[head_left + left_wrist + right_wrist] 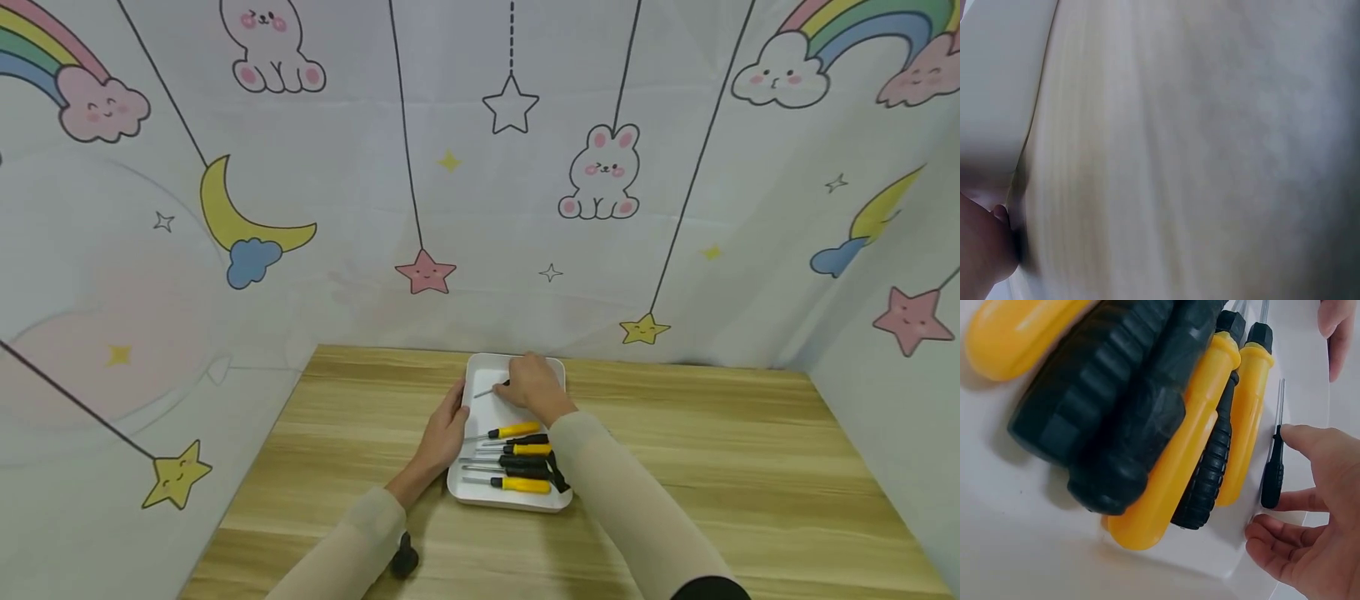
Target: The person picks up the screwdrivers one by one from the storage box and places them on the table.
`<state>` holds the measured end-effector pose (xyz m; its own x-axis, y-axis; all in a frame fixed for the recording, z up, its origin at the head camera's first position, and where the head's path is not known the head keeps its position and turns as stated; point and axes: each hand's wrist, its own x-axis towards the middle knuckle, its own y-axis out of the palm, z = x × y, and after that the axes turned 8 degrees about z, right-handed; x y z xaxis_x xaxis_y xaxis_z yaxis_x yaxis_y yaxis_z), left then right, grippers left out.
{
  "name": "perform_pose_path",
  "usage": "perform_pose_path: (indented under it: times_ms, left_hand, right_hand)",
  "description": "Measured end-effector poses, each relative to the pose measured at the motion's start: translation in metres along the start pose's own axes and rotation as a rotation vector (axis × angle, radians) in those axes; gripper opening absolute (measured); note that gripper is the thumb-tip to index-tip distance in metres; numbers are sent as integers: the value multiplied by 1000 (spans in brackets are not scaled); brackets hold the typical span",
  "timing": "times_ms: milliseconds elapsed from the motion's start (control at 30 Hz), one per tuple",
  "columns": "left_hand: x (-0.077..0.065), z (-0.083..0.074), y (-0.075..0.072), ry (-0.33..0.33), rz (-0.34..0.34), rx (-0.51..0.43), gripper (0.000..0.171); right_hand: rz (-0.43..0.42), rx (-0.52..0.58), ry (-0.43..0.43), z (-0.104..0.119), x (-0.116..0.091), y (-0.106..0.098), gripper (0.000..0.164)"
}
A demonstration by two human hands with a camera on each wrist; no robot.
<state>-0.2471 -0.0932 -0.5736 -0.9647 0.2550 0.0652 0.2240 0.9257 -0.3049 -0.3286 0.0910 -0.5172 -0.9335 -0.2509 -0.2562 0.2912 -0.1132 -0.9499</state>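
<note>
A white tray (487,504) lies on the wooden table, with several screwdrivers side by side in its near half. Some have yellow handles (1244,419), others black ridged handles (1091,381). At the tray's far end my right hand (534,385) pinches a small black-handled screwdriver (1274,472) between thumb and fingers. Its thin shaft points left in the head view. My left hand (444,427) grips the tray's left side, thumb at the rim and fingers along the outer wall. Only part of that hand (982,250) shows in the left wrist view, beside the tray wall.
The wooden table (712,467) extends to both sides of the tray. A white cloth backdrop (480,192) with cartoon prints rises behind the table and along its sides. A small black object (405,558) is beside the left sleeve.
</note>
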Motion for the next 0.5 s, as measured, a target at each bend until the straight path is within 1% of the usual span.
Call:
perform_pose_path:
  times_ms: [100, 233, 333, 500]
  left_hand:
    - [0, 0, 0, -3, -1, 2, 55]
    - [0, 0, 0, 22, -2, 15, 55]
    - [-1, -1, 0, 29, -4, 33, 55]
    - [-1, -1, -1, 19, -9, 41, 55]
  right_hand:
    - [-2, -10, 5, 0, 0, 0, 48]
    - [10, -14, 12, 2, 1, -1, 43]
    - [24, -3, 23, 4, 2, -1, 41]
    - [34, 7, 44, 9, 3, 1, 37]
